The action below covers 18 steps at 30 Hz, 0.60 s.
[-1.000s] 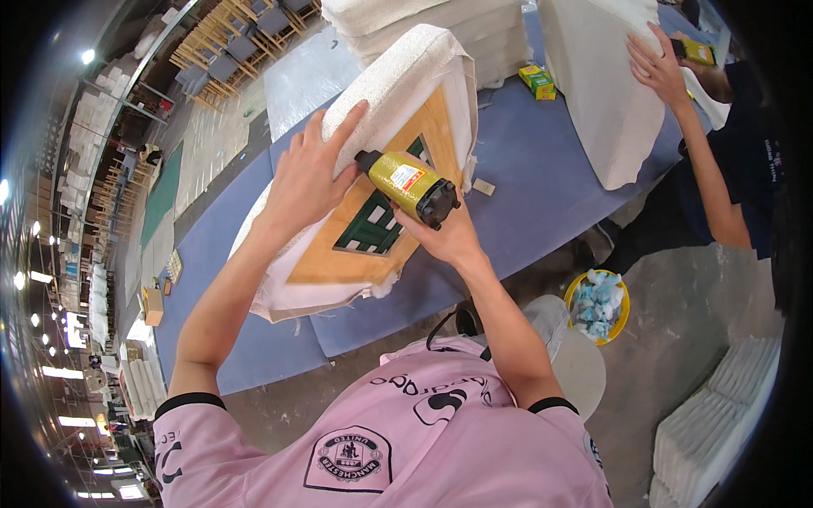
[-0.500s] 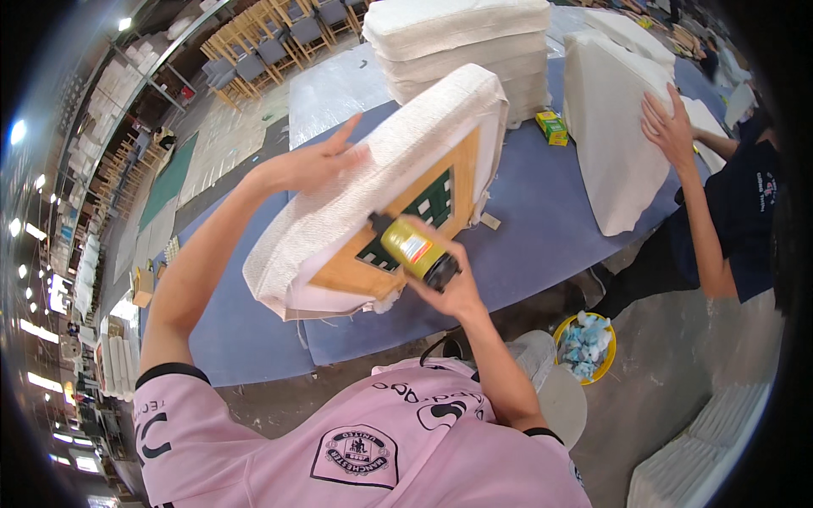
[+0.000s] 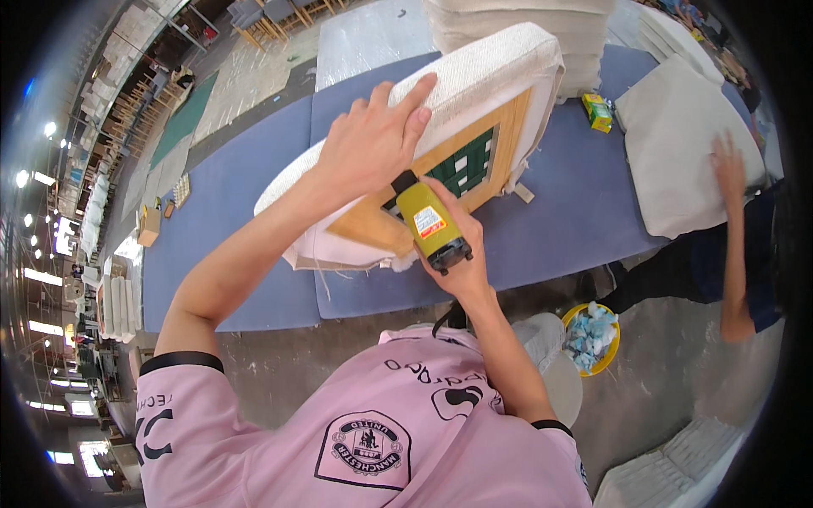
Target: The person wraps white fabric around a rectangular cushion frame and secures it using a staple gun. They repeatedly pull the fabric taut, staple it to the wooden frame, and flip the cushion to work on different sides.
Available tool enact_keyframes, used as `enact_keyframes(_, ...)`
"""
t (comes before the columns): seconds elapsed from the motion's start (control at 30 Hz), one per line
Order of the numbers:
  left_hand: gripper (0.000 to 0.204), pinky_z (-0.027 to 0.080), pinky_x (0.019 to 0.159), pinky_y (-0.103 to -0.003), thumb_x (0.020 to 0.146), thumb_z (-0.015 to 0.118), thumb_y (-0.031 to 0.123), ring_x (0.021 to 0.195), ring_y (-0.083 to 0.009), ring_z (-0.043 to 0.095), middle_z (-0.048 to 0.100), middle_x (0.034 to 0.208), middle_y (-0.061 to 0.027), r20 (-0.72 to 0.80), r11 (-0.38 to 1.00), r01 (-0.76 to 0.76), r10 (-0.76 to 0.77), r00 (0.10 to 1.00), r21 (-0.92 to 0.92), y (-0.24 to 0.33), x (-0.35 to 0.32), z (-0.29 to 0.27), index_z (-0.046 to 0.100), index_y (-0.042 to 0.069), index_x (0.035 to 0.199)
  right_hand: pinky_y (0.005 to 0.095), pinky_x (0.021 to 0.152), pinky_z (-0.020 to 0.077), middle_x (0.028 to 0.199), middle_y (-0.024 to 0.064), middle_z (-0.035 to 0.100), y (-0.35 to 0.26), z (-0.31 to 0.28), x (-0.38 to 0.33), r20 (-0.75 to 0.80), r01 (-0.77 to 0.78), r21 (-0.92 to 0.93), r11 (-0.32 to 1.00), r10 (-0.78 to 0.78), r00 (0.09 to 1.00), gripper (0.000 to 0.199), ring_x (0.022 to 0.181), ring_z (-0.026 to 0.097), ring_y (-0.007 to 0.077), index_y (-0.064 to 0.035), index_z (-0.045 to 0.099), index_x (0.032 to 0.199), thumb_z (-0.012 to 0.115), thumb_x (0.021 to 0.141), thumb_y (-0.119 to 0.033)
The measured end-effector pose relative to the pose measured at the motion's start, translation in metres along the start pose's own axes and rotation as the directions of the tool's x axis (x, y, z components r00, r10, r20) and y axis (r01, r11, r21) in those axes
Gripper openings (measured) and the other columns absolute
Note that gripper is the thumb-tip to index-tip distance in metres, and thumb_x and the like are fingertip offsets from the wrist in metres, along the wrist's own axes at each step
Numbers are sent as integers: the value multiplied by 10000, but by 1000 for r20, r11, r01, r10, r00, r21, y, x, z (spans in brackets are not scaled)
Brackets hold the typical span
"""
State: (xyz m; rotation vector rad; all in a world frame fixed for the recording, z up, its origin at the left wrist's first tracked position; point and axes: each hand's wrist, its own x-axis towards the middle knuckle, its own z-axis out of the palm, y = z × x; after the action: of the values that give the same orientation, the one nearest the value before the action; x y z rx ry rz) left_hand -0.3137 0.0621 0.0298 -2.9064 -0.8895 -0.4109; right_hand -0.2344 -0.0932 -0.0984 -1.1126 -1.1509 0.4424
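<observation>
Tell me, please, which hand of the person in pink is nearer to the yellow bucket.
Right. The right hand, gripping the yellow tool, is up and left of the yellow bucket; the left hand, on the pale cushion, is farther left and higher.

Most fingers of the right hand (image 3: pixel 471 252) are concealed behind the yellow tool (image 3: pixel 429 222); we cannot confirm whether its nose contacts the wooden panel (image 3: pixel 370 229). The tool also masks part of the green webbing (image 3: pixel 467 169). The left hand (image 3: pixel 370 140) covers a section of the white cushion (image 3: pixel 498 66), and we cannot see its palm. Near the far edge of the table (image 3: pixel 584 207), the cushion stack (image 3: pixel 521 42) is cut off by the upper picture edge. Off the table's right end, we find a co-worker's hand (image 3: pixel 728 172) blurred. Below the near edge, we cannot identify the crumpled pieces (image 3: pixel 590 335) in the yellow bucket (image 3: pixel 613 350).
</observation>
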Motion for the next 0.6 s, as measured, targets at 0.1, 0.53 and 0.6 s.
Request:
enact_keyframes(0.1, 500, 591, 780, -524, 1080, 488, 380, 934, -468, 680, 562, 1331, -307, -115, 986, -114, 128, 985, 122, 2, -6, 7, 421, 338, 1573, 342, 1018, 502, 1248, 220, 699, 1, -9, -1, 60, -36, 80, 996, 32, 998, 767, 1147, 696, 322, -22, 553, 1447, 738, 709, 71)
enact_keyframes(0.53, 758, 444, 1103, -514, 991, 632, 162, 1291, -479, 515, 367, 1561, -288, 85, 979, -195, 190, 978, 52, -2, -6, -7, 278, 360, 1632, 280, 766, 564, 1041, 41, 750, 0, -40, 18, -91, -139, 122, 983, 150, 984, 325, 870, 691, 98, -8, 694, 1234, 739, 917, -66)
enact_keyframes(0.6, 806, 437, 1110, -513, 965, 658, 138, 1297, -478, 509, 361, 1564, -289, 103, 980, -193, 187, 977, 49, 2, -8, -10, 265, 346, 1638, 299, 846, 572, 1053, 48, 753, 12, -40, 13, -73, -113, 104, 988, 121, 990, 355, 947, 709, 122, -9, 677, 1263, 735, 918, -63)
